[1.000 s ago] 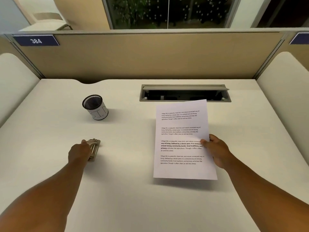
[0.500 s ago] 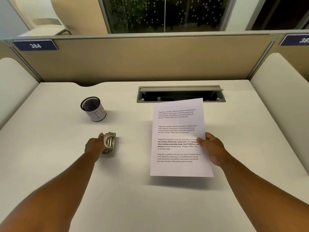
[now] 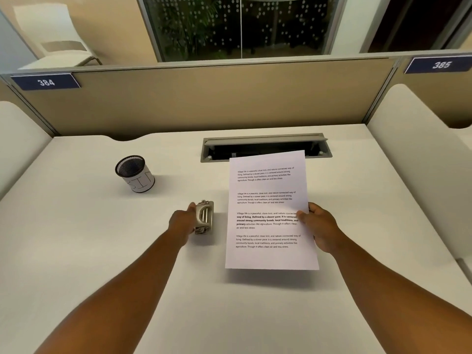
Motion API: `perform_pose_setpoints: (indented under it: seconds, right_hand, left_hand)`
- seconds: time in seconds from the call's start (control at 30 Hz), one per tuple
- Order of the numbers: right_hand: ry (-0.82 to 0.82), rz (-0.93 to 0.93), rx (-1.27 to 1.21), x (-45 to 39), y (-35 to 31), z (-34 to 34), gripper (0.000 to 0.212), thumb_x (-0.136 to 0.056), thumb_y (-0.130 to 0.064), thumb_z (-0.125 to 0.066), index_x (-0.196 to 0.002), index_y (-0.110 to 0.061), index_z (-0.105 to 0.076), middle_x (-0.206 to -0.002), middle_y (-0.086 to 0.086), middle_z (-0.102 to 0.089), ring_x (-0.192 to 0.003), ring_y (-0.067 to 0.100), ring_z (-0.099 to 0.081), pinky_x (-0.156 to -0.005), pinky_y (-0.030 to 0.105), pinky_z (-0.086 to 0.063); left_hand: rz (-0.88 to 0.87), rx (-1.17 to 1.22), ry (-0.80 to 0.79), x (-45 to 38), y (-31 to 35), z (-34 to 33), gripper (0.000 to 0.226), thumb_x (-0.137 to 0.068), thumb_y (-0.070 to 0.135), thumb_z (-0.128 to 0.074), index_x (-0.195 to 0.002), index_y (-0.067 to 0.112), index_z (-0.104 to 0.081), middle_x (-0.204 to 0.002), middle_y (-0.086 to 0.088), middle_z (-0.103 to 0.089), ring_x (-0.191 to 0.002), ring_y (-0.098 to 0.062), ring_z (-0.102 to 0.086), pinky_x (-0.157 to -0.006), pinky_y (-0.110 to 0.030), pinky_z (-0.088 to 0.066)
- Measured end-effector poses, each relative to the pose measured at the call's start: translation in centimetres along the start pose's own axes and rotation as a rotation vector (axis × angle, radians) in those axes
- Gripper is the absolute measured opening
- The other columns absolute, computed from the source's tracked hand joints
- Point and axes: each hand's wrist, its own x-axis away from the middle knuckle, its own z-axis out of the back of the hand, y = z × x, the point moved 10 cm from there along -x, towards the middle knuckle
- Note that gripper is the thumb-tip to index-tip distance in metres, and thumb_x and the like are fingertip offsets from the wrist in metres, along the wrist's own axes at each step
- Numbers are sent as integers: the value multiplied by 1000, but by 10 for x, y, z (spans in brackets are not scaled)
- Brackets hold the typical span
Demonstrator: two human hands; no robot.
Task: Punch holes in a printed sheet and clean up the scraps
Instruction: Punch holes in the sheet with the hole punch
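Observation:
A printed white sheet [image 3: 270, 208] with several text blocks is held a little above the desk, its shadow below it. My right hand [image 3: 319, 227] pinches its right edge, thumb on top. A small metal hole punch [image 3: 204, 217] rests on the desk just left of the sheet. My left hand [image 3: 182, 221] grips the punch from its left side. A narrow gap separates the punch from the sheet's left edge.
A black mesh cup labelled "BIN" [image 3: 135, 173] stands at the back left of the white desk [image 3: 102, 251]. An open cable tray [image 3: 265, 146] is set in the desk behind the sheet. Beige partitions [image 3: 217, 98] enclose the back and sides.
My left hand has slid the hole punch to the right, close to the sheet's left edge. The sheet stays held in my right hand.

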Motion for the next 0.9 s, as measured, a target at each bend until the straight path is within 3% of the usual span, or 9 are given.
perform_pose_setpoints:
  seconds: [0.27,0.4,0.9]
  right_hand:
    - [-9,4,30,3,0,3,19,-91,-9,-56,-94,-25,-67,-104,2,-72,-97,27,-69,-90,44,-55]
    - [-11,22,54,3,0,5,20,-91,-9,-56,-95,-25,-66,-107,3,-71,-98,28,-68,-93,46,-54]
    - [-9,21,55,5,0,7,21,-91,-7,-55,-100,-22,-66,-107,4,-71,-96,28,-69,-86,41,-56]
  left_hand:
    - [-23,35,-67,12,11,-37,41,-98,45,-49,-83,8,-58,-84,-9,-59,-84,-27,-60,-92,-41,-54]
    - [-30,30,-82,15,12,-50,43,-99,44,-48,-77,8,-56,-81,-9,-57,-75,-24,-57,-91,-40,-53]
    - [-54,-60,-45,16,9,-58,49,-94,51,-54,-80,4,-57,-76,-9,-57,-80,-31,-59,-89,-43,-54]
